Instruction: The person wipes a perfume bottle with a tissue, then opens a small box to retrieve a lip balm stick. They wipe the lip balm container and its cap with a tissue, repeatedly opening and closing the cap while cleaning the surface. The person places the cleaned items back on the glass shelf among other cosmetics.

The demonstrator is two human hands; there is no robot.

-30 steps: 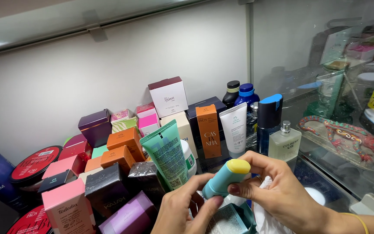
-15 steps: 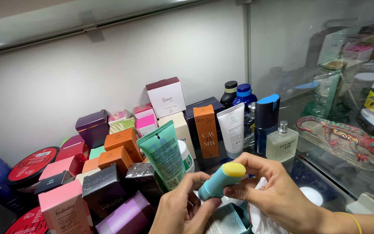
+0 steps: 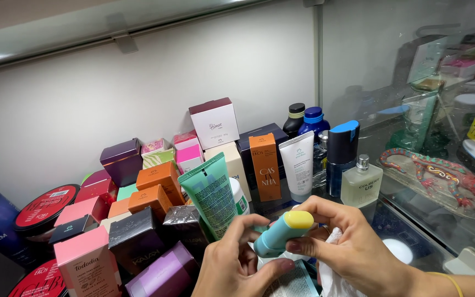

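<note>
Head view: both hands meet just in front of the green tube (image 3: 211, 193) — the right hand (image 3: 353, 250) pinching a teal stick with a yellow cap (image 3: 281, 234) plus a white cloth (image 3: 333, 269), the left hand (image 3: 237, 264) curled beside it, cap on.

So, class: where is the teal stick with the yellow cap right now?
Low centre of the head view, the teal stick is held between left hand and right hand, right of the green tube.
</note>
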